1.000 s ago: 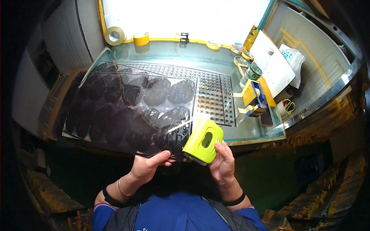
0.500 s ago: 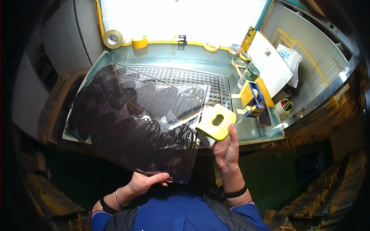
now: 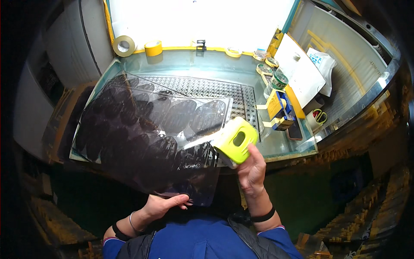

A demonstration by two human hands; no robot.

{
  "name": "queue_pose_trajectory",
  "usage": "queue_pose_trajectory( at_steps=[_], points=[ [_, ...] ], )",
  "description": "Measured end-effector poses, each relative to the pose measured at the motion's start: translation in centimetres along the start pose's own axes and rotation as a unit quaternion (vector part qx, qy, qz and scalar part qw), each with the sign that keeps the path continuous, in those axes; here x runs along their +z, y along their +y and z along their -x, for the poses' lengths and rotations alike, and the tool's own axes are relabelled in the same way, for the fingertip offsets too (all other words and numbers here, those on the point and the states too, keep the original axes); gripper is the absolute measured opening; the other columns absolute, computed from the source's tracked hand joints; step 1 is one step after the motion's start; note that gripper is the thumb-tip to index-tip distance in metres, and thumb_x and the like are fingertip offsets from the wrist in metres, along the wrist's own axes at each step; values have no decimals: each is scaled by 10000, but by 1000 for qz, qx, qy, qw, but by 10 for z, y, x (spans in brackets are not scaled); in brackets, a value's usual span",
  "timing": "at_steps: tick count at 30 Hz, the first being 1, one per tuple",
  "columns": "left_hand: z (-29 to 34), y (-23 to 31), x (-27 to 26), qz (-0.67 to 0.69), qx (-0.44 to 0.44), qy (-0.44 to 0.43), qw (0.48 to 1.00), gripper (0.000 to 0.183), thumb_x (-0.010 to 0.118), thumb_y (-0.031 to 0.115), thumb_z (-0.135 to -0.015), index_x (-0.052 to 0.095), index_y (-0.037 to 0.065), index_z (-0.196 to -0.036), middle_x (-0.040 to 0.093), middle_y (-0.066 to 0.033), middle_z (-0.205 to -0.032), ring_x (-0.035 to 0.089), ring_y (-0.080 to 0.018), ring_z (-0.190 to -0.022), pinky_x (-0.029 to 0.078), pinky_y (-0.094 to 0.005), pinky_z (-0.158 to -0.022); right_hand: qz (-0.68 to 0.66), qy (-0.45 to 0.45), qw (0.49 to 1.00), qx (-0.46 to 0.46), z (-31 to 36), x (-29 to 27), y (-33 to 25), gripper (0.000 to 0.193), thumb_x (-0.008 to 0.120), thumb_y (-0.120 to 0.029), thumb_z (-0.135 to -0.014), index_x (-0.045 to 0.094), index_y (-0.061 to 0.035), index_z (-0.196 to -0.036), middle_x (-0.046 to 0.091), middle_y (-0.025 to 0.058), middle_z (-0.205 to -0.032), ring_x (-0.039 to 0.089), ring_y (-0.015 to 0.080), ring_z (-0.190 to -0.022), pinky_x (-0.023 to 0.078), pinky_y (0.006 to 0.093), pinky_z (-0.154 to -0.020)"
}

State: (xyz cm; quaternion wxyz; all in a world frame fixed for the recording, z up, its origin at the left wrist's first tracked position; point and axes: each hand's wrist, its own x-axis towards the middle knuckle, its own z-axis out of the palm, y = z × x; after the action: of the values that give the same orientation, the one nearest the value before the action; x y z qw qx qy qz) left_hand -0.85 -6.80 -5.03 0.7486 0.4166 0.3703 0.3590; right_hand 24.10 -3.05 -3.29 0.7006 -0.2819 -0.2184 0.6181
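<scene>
Workbench: one glass-topped light table, glowing pale, is seen edged in yellow; a perforated metal plate is laid across it.
Sheet: one large dark translucent film, patterned with oval shapes, is held tilted over the near edge of the table.
Tape rolls: two are counted at the far rim (one tan, one yellow).
Block: one lime-green plastic applicator, rounded with an oval hole, is pressed on the sheet's right edge.
Left hand: the sheet's lower edge is pinched.
Right hand: the block is gripped.

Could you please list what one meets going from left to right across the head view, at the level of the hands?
Left hand → dark film sheet → yellow-green scraper → right hand.
</scene>
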Motion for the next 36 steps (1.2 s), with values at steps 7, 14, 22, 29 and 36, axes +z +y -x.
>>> queue_pose_trajectory(
  at_steps=[7, 14, 22, 29, 36],
  points=[
    [8, -8, -16, -100, -20, -33, 994, 106, 619, 47, -803, 640, -49, -841, 647, -117, -793, 620, -160, -700, 515, -245, -614, -6, -10, 1000, -23, -2, 3, -12, 465, 504, -247, -849, 369, 9, -1213, 519, 136, -1138, 543, 234, -1025, 448, 358, -881],
    [32, -16, -37, -246, -105, -33, 963, 182, 637, 125, -804, 651, -38, -885, 657, -92, -815, 617, -130, -713, 502, -232, -658, 9, -3, 996, -90, -23, 7, -35, 547, 498, -387, -857, 334, -76, -1276, 492, 84, -1206, 533, 216, -1057, 489, 368, -843],
    [39, -8, -29, -225, -215, 6, 950, 254, 646, 158, -803, 631, -48, -951, 648, -91, -889, 606, -121, -805, 484, -215, -738, -36, 34, 994, -102, -37, 5, -42, 578, 546, -432, -823, 376, -62, -1233, 526, 114, -1144, 558, 215, -1013, 479, 360, -853],
    [40, -6, -27, -243, -180, 6, 953, 259, 654, 165, -797, 634, -40, -953, 648, -83, -885, 604, -113, -797, 484, -213, -731, -47, 42, 994, -92, -35, 7, -39, 586, 528, -454, -822, 389, -76, -1248, 520, 86, -1166, 544, 224, -1035, 491, 361, -829],
    [38, -12, -33, -263, -152, -1, 953, 262, 662, 168, -790, 635, -41, -945, 649, -79, -869, 604, -112, -760, 486, -214, -695, -53, 40, 992, -103, -37, 7, -38, 522, 549, -381, -830, 403, -59, -1214, 554, 94, -1093, 566, 209, -987, 487, 355, -824]
  ],
)
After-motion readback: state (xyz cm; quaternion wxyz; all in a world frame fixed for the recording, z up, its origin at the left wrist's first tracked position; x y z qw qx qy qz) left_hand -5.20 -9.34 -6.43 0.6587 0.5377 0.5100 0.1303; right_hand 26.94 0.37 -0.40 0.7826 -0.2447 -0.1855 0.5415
